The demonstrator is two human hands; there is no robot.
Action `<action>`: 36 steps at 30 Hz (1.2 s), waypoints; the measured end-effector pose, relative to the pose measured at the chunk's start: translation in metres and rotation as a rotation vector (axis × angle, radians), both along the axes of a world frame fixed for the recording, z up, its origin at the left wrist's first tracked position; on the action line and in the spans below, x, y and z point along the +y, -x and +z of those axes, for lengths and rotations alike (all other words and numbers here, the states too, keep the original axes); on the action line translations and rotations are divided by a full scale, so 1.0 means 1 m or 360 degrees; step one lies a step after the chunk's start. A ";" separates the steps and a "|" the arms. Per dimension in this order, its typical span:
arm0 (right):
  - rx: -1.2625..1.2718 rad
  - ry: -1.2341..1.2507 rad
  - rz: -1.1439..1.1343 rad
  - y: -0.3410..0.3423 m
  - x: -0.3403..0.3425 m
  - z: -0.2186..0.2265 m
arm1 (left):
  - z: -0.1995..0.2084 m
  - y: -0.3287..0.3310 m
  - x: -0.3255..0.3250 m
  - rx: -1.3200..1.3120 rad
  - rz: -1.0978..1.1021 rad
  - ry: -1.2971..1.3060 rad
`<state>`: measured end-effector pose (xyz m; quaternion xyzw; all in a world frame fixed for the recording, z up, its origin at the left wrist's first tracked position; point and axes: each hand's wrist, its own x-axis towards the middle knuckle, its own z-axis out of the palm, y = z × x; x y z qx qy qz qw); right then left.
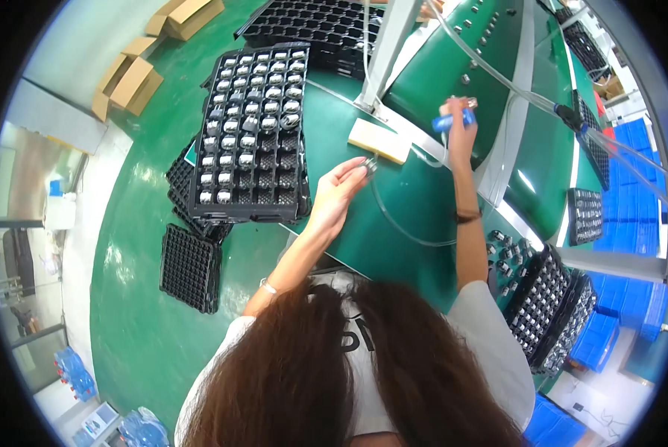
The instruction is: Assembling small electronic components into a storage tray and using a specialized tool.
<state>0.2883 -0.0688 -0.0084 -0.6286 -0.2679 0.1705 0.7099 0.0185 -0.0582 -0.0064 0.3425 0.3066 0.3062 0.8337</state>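
My left hand (338, 192) pinches a small silver metal part (370, 165) between thumb and fingertips, over the green tabletop. Out over the green conveyor belt, my right hand (461, 134) is closed around a blue air gun (444, 123). A small shiny piece (472, 103) shows at the right fingertips; whether it is gripped there, I cannot tell. From near the air gun a clear hose (401, 232) loops across the table. Beside the left hand lies a pale yellow block (379, 141). Left of it, a black tray (263, 186) has silver parts in many cells; its lower right cells hold none.
More black trays (304, 22) stand at the far side, and others (190, 268) sit low at the left. Several small parts (490, 28) lie on the belt. A metal post (388, 59) rises by the belt's edge. Filled trays (543, 302) and blue bins (632, 238) are at right.
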 end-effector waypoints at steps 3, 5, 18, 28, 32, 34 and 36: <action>0.0369 -0.0107 0.0549 0.061 -0.026 0.008 | 0.001 -0.006 -0.001 -0.0036 0.0009 -0.0089; 0.0397 -0.0078 0.0651 0.093 -0.037 0.010 | 0.005 -0.007 -0.003 0.0005 -0.0012 -0.0148; 0.0394 -0.0225 0.0864 0.128 -0.048 0.005 | 0.010 0.004 -0.009 0.0111 -0.0027 -0.0362; -0.0170 0.0000 0.0504 0.110 -0.028 0.001 | 0.038 0.038 -0.002 0.0478 0.0381 -0.1119; -0.0815 0.0247 0.0271 0.093 -0.009 -0.010 | 0.068 0.096 0.035 0.1329 0.0615 -0.1897; -0.1033 0.0329 0.0161 0.087 -0.003 -0.022 | 0.065 0.113 0.051 0.1646 0.0641 -0.2156; -0.1078 0.0392 0.0148 0.089 -0.004 -0.017 | 0.054 0.126 0.065 0.1831 0.0556 -0.2283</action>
